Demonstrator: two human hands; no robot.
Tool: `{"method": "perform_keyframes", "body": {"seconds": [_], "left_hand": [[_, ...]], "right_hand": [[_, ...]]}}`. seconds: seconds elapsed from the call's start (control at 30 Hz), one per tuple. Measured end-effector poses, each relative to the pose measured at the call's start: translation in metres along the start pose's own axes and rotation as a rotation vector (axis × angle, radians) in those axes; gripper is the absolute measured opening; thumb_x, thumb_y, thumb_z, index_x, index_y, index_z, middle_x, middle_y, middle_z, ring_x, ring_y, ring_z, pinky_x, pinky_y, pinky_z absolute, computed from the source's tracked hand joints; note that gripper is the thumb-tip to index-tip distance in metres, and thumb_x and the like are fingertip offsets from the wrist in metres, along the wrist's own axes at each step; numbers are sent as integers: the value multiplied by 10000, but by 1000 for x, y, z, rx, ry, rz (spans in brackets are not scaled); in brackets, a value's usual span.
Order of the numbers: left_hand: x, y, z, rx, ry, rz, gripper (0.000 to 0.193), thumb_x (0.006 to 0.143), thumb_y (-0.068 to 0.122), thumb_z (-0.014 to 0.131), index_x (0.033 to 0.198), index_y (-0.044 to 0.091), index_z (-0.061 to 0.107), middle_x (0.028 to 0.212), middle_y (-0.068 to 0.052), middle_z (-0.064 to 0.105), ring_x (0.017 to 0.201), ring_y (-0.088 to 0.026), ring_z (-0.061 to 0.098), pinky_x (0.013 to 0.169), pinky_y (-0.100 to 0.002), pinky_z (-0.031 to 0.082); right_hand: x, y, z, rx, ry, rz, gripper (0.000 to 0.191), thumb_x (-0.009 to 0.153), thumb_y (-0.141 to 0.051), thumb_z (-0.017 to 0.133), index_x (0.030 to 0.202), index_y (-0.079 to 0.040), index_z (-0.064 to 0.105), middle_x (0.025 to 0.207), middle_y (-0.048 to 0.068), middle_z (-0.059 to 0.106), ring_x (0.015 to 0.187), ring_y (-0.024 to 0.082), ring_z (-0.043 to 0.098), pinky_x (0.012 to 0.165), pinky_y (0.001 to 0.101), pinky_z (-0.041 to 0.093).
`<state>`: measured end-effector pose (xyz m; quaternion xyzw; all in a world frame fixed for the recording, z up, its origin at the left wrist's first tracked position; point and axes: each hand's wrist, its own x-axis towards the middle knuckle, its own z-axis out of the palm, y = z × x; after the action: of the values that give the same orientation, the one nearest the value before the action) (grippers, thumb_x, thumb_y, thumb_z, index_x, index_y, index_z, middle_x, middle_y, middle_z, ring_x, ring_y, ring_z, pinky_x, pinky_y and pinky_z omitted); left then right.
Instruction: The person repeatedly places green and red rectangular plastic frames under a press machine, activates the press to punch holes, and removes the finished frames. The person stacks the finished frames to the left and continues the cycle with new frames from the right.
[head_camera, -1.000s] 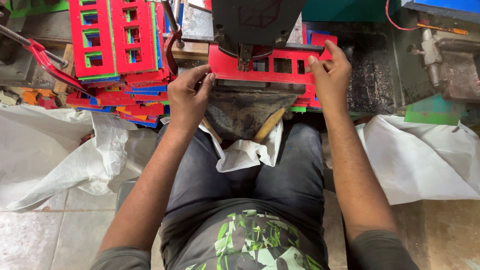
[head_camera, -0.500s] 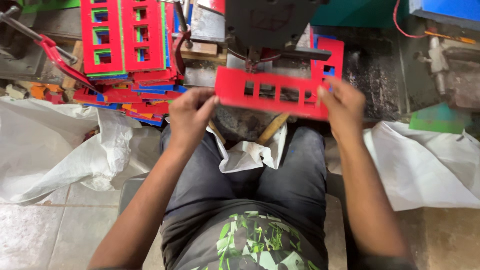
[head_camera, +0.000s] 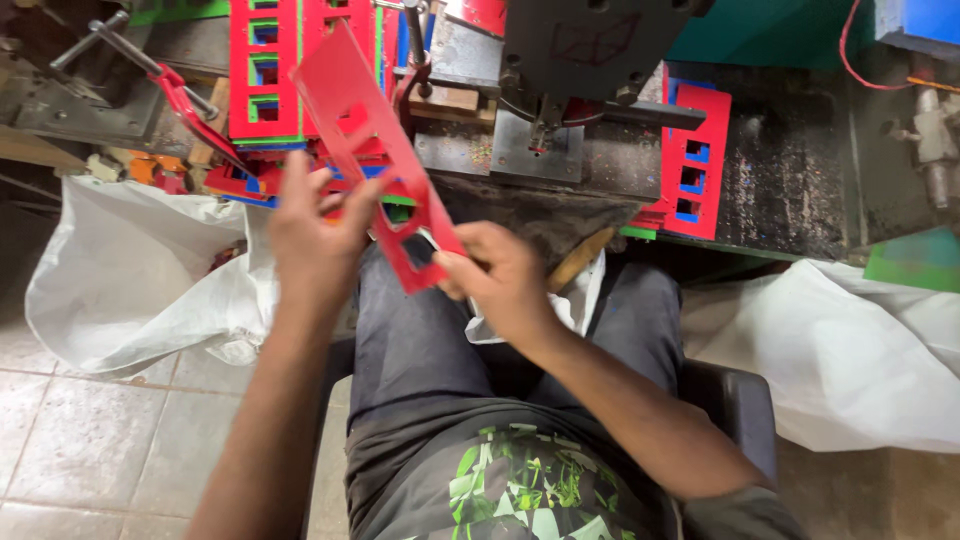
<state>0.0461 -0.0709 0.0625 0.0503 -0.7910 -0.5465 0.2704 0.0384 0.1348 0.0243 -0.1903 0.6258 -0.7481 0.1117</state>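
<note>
I see the red panel (head_camera: 385, 165) held up in the air above my lap, tilted so that its long side runs from upper left down to lower right. It is a flat strip with a row of rectangular cut-outs. My right hand (head_camera: 500, 280) pinches its lower end: the thumb lies on the face near the lowest cut-out and the other fingers (head_camera: 462, 268) curl shut behind the edge. My left hand (head_camera: 310, 235) is at the middle of the strip from the left, its fingers (head_camera: 345, 215) spread and only half closed, tips touching the panel's back and left edge rather than clamping it. So the panel sits between the two hands, its upper end free and reaching up toward the press (head_camera: 590, 60).

The press head hangs just right of the panel's top, dark and blocky, over a metal plate (head_camera: 535, 150) on the bench (head_camera: 790, 190). Left of the panel stands a stack (head_camera: 265, 75) of red panels with blue and green ones under them. To the right of the press lies another pile (head_camera: 695, 165). White sacks (head_camera: 140, 270) hang on both sides of my knees, below the bench edge.
</note>
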Motion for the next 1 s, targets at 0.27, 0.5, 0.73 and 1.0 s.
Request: {"method": "perform_keyframes", "body": {"seconds": [0.27, 0.5, 0.73, 1.0], "left_hand": [[87, -28, 27, 527, 149, 157, 599, 840, 417, 868, 1097, -68, 627, 1063, -270, 660, 984, -436, 645, 866, -519, 524], [171, -63, 53, 787, 77, 117, 640, 842, 482, 844, 1021, -92, 625, 1087, -268, 610, 1040, -436, 599, 905, -520, 489], [154, -94, 54, 841, 181, 365, 675, 852, 410, 886, 1130, -132, 596, 1279, -387, 561, 1211, -515, 508, 1024, -563, 394], [63, -88, 20, 523, 61, 404, 369, 950, 76, 771, 1262, -79, 650, 1417, -286, 602, 1327, -424, 613, 1022, -451, 551]], "right_hand": [[25, -15, 27, -438, -95, -257, 543, 900, -94, 772, 1388, 11, 557, 1027, 110, 750, 858, 127, 742, 758, 266, 599], [-24, -29, -62, -666, -92, -38, 391, 872, -191, 802, 1215, -28, 710, 973, 73, 782, 818, 127, 755, 698, 269, 610], [-64, -52, -195, -578, 416, 79, 276, 922, -129, 761, 1174, -17, 742, 965, 37, 756, 828, 66, 690, 722, 248, 571], [-23, -12, -321, -1347, 642, 215, 561, 907, -509, 798, 708, -1, 669, 629, 206, 591, 583, 395, 580, 619, 511, 457]]}}
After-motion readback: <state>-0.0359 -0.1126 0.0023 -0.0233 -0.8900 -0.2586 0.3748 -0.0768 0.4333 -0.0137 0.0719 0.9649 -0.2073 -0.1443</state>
